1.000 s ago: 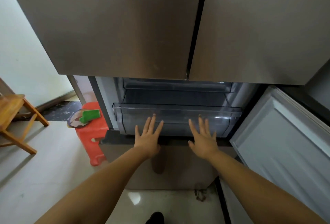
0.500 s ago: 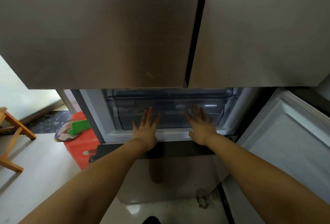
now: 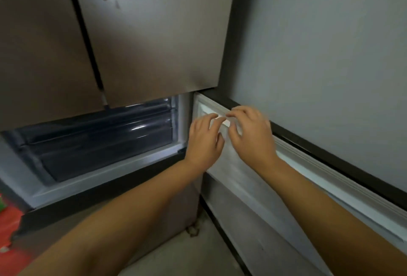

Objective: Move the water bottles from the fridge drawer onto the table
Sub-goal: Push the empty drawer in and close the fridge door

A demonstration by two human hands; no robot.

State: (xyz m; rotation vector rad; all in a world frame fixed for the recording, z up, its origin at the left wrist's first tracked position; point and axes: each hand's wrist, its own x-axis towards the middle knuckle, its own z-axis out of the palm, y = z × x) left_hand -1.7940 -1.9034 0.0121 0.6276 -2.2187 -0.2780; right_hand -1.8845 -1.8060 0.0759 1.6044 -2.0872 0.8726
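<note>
left hand [image 3: 203, 141]: fingers loosely curled, holding nothing | right hand [image 3: 250, 134]: same, by open fridge door [image 3: 264, 178] | drawer [image 3: 99, 139]: pushed in

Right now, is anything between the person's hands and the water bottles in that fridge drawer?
No bottles show in this view. The clear drawer sits pushed into the open compartment, and nothing visible blocks it. The left hand and right hand are off to its right, at the inner side of the open lower door.
</note>
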